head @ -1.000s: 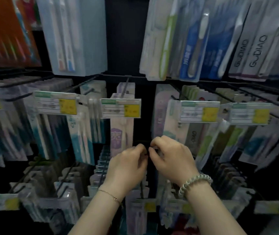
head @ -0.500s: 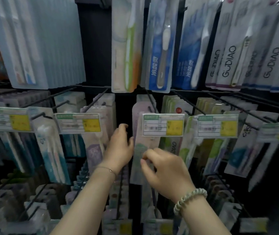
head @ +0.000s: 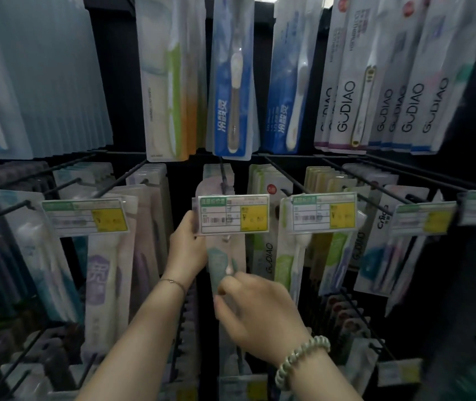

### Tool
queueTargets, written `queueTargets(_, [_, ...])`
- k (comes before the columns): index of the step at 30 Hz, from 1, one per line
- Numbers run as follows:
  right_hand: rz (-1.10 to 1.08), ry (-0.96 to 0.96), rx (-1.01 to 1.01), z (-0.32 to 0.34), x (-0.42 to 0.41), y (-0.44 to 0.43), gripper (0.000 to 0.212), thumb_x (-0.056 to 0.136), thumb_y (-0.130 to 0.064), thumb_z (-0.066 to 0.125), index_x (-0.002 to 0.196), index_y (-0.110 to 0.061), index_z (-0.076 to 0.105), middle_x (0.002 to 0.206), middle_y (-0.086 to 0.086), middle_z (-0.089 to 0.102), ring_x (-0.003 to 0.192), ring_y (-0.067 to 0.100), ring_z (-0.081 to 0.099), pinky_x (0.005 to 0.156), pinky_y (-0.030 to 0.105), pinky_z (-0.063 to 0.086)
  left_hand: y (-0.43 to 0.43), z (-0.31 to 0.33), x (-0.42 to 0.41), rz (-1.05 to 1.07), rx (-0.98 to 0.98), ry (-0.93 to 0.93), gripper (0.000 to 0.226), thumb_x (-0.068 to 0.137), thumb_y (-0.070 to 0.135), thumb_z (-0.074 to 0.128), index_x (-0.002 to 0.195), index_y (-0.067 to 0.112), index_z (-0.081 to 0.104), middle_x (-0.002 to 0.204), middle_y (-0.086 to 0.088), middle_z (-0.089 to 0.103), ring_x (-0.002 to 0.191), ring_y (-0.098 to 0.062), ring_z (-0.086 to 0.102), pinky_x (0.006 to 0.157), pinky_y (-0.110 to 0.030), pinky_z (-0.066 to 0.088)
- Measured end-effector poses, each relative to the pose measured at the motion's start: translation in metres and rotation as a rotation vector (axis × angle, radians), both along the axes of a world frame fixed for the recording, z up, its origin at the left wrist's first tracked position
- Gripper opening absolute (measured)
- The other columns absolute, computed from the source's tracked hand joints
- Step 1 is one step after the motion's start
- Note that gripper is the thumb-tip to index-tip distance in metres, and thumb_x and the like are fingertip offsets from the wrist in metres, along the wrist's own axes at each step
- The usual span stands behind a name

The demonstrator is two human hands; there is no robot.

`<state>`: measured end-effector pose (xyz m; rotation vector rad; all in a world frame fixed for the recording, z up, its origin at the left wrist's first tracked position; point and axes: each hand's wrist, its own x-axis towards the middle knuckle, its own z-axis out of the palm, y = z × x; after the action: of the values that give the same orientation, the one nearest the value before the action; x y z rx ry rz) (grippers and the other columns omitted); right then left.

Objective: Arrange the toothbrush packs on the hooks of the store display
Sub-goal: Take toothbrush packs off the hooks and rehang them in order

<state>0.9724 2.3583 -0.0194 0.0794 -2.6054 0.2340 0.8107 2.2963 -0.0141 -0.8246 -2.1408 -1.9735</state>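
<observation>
Both hands up from the lower row, now on one hanging toothbrush pack [head: 226, 253].
We note the left hand [head: 186, 250] grasping the pack's left edge, fingers tucked behind the price tag [head: 232, 214]; the right hand [head: 257, 311], blurred, curls round its lower half. Pack hangs on the middle hook [head: 221, 175], long axis near upright, hang-hole end up, face toward us. We judge the step as seating and squaring it; next it needs pushing back along the wire, kept flat to the packs behind.
</observation>
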Motion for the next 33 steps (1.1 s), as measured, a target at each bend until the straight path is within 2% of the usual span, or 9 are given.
queueTargets(3, [-0.017, -0.015, 0.012, 0.0, 0.006, 0.003, 0.028, 0.098, -0.038, 0.036, 0.094, -0.017, 0.054, 0.089, -0.002, 0.057, 0.082, 0.019, 0.057, 0.064, 0.035, 0.044, 0.002, 0.003, 0.004, 0.075, 0.004, -0.013, 0.008, 0.09, 0.003, 0.057, 0.092, -0.003, 0.061, 0.076, 0.007, 0.061, 0.071, -0.004, 0.052, 0.067, -0.023, 0.044])
queueTargets(7, [-0.021, 0.032, -0.001, -0.004, 0.011, 0.006, 0.028, 0.096, -0.037, 0.039, 0.087, -0.018, 0.057, 0.077, -0.004, 0.055, 0.069, 0.016, 0.056, 0.057, 0.032, 0.047, -0.005, 0.008, 0.011, 0.172, -0.018, 0.017, 0.011, 0.094, 0.005, 0.049, 0.091, 0.003, 0.059, 0.074, 0.007, 0.057, 0.066, -0.004, 0.049, 0.055, -0.01, 0.04])
queueTargets(10, [-0.036, 0.109, 0.01, -0.011, 0.014, 0.01, 0.029, 0.092, -0.037, 0.042, 0.076, -0.019, 0.058, 0.065, -0.006, 0.053, 0.056, 0.012, 0.052, 0.047, 0.027, 0.045, -0.012, 0.006, 0.013, 0.215, -0.021, 0.052, 0.013, 0.096, 0.008, 0.043, 0.094, 0.005, 0.056, 0.08, -0.002, 0.063, 0.069, -0.014, 0.056, 0.059, -0.025, 0.045])
queueTargets(14, [-0.076, 0.131, -0.09, -0.009, 0.025, 0.026, 0.03, 0.092, -0.04, 0.041, 0.08, -0.021, 0.061, 0.068, -0.008, 0.056, 0.06, 0.01, 0.053, 0.053, 0.027, 0.048, -0.022, 0.003, 0.024, 0.285, -0.039, 0.121, 0.012, 0.099, 0.014, 0.043, 0.1, 0.009, 0.054, 0.085, -0.01, 0.064, 0.078, -0.025, 0.062, 0.068, -0.044, 0.052])
queueTargets(16, [-0.108, 0.165, -0.138, -0.009, 0.032, 0.037, 0.029, 0.091, -0.042, 0.042, 0.082, -0.023, 0.062, 0.07, -0.009, 0.058, 0.062, 0.01, 0.055, 0.054, 0.026, 0.048, -0.027, 0.002, 0.032, 0.316, -0.059, 0.173, 0.01, 0.099, 0.013, 0.043, 0.097, 0.01, 0.053, 0.08, -0.008, 0.062, 0.072, -0.021, 0.06, 0.065, -0.043, 0.051])
queueTargets(20, [-0.181, 0.112, -0.161, -0.009, 0.04, 0.058, 0.026, 0.095, -0.041, 0.044, 0.081, -0.022, 0.056, 0.068, -0.007, 0.055, 0.061, 0.01, 0.052, 0.057, 0.031, 0.049, -0.036, 0.001, 0.043, 0.393, -0.058, 0.265, 0.009, 0.099, 0.01, 0.047, 0.093, 0.005, 0.052, 0.073, -0.002, 0.057, 0.063, -0.01, 0.053, 0.057, -0.034, 0.046])
queueTargets(24, [-0.216, 0.079, -0.169, -0.006, 0.046, 0.072, 0.024, 0.095, -0.04, 0.045, 0.084, -0.023, 0.057, 0.071, -0.008, 0.056, 0.064, 0.008, 0.053, 0.059, 0.03, 0.048, -0.042, -0.001, 0.049, 0.446, -0.078, 0.324, 0.011, 0.098, 0.009, 0.047, 0.09, 0.002, 0.051, 0.07, -0.005, 0.055, 0.061, -0.017, 0.052, 0.055, -0.037, 0.041])
queueTargets(28, [-0.226, 0.076, -0.194, -0.005, 0.052, 0.087, 0.023, 0.095, -0.038, 0.047, 0.078, -0.024, 0.054, 0.067, -0.009, 0.053, 0.061, 0.008, 0.052, 0.055, 0.029, 0.045, -0.047, -0.005, 0.058, 0.49, -0.078, 0.317, 0.012, 0.099, 0.01, 0.047, 0.087, 0.007, 0.05, 0.067, -0.002, 0.054, 0.059, -0.014, 0.05, 0.053, -0.035, 0.038])
queueTargets(33, [-0.348, 0.087, -0.252, -0.007, 0.051, 0.109, 0.018, 0.093, -0.036, 0.052, 0.081, -0.023, 0.057, 0.069, -0.011, 0.056, 0.063, 0.01, 0.054, 0.056, 0.031, 0.048, -0.053, -0.008, 0.069, 0.543, -0.096, 0.236, 0.013, 0.101, 0.015, 0.047, 0.093, 0.007, 0.053, 0.073, -0.004, 0.059, 0.061, -0.013, 0.052, 0.055, -0.029, 0.04])
